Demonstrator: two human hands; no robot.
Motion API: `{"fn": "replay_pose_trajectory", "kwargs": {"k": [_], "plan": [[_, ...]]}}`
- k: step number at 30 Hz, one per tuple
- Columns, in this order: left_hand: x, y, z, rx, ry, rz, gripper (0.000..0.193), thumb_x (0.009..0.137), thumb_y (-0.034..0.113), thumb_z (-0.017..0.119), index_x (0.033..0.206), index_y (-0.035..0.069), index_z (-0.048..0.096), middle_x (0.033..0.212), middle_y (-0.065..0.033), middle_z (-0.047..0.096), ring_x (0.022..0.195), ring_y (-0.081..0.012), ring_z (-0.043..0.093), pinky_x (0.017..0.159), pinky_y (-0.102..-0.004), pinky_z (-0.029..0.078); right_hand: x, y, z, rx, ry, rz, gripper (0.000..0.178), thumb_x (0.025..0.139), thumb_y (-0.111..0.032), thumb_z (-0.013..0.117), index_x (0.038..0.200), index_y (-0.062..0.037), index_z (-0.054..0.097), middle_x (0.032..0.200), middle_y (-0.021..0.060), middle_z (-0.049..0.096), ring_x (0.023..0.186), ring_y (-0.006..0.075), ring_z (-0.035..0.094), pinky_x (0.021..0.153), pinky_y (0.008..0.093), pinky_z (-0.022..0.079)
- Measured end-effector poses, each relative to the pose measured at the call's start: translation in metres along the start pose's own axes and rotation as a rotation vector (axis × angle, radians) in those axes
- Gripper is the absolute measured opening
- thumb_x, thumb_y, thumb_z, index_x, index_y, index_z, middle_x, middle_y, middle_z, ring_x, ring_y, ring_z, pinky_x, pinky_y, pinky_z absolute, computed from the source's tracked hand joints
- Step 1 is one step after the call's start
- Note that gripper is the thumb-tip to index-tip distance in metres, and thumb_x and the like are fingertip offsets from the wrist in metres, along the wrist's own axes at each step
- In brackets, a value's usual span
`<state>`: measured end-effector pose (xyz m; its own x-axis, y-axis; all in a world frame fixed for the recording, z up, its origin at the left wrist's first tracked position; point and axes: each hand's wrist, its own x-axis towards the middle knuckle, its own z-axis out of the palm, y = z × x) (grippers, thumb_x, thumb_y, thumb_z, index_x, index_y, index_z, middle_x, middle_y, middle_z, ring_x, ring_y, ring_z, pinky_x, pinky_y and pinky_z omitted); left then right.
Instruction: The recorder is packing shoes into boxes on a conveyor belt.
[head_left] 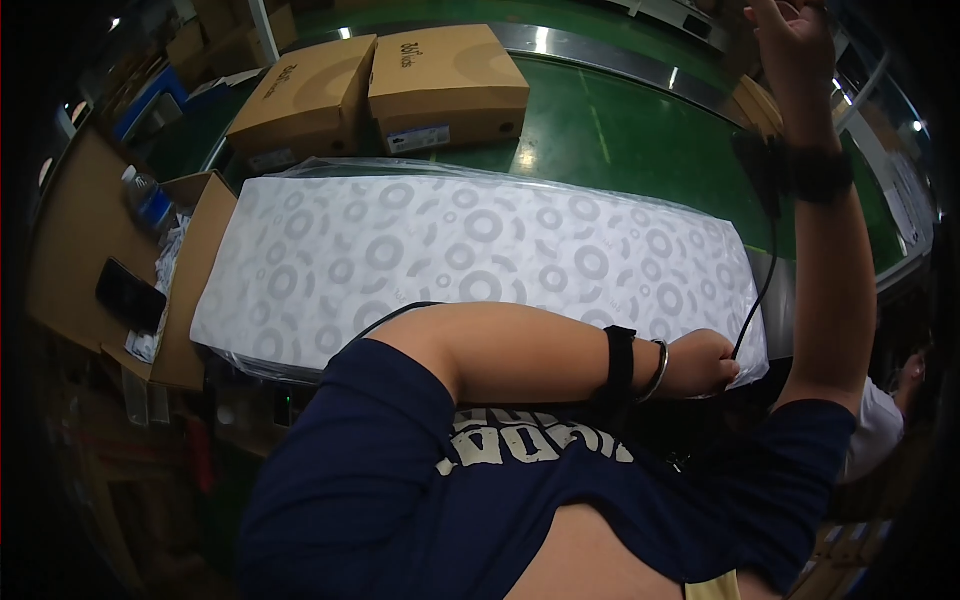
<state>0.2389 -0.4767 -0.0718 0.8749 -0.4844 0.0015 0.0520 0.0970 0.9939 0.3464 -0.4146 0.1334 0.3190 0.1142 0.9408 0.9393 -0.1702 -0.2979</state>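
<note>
My left arm reaches across my body to the right. My left hand [702, 364] is closed at the near right corner of a stack of white wrapping paper [470, 255] printed with grey rings. A thin black cable [768, 285] runs down to its fingertips. Clear plastic film [330, 165] shows around the stack's edges. At the upper right my right hand [795, 45] is raised, well away from the paper. Its fingers are loosely bent and apart, partly cut off by the picture's edge, with nothing visible in them. A black band [818, 174] circles that wrist.
Two brown shoe boxes [450, 90] stand beyond the paper on a green surface [590, 130] with a metal edge. On the left, an open carton [205, 290] holds white scraps, a bottle with a blue label [147, 200] and a black phone [130, 294]. Someone's white sleeve [873, 430] shows at right.
</note>
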Motion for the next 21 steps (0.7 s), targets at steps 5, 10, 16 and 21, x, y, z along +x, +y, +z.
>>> {"fn": "replay_pose_trajectory", "kwargs": {"k": [5,10,16,21], "plan": [[0.009,0.006,0.013,0.072,0.131,0.161,0.024,0.083,0.019,0.049,0.071,-0.002,0.055,0.062,-0.0099,0.056,0.057,-0.0148,0.053,0.056,-0.0298,0.042,0.004,-0.004,-0.001,0.041,-0.115,-0.238,0.048,0.073,0.005,0.052,0.118,-0.0056,0.043,0.087,0.0023,0.046,0.063,0.0044,0.044,0.054,0.0159,0.039],[0.032,0.0,-0.023,0.031,0.392,0.591,0.027,0.087,0.021,0.042,0.066,0.005,0.048,0.054,-0.0027,0.045,0.047,-0.0104,0.042,0.045,-0.0235,0.035,-0.002,-0.005,0.009,-0.052,-0.065,-0.298,0.046,0.072,0.004,0.053,0.116,-0.0045,0.045,0.087,0.0023,0.047,0.058,0.0042,0.041,0.051,0.017,0.037],[0.032,0.024,-0.066,-0.295,0.496,0.28,0.026,0.086,0.017,0.04,0.064,0.005,0.047,0.057,-0.0028,0.046,0.048,-0.0115,0.042,0.047,-0.025,0.038,-0.008,0.0,0.017,-0.142,-0.009,-0.299,0.044,0.071,0.003,0.054,0.114,-0.0038,0.046,0.084,0.0033,0.05,0.058,0.0056,0.043,0.052,0.0184,0.038],[0.028,0.018,-0.097,0.135,0.162,-0.053,0.021,0.081,0.018,0.045,0.075,0.001,0.056,0.068,-0.0057,0.056,0.061,-0.0146,0.057,0.054,-0.0271,0.047,-0.01,0.007,0.033,-0.057,0.035,-0.26,0.043,0.071,0.002,0.055,0.113,-0.0033,0.046,0.084,0.0041,0.051,0.059,0.0062,0.045,0.054,0.0186,0.04]]}}
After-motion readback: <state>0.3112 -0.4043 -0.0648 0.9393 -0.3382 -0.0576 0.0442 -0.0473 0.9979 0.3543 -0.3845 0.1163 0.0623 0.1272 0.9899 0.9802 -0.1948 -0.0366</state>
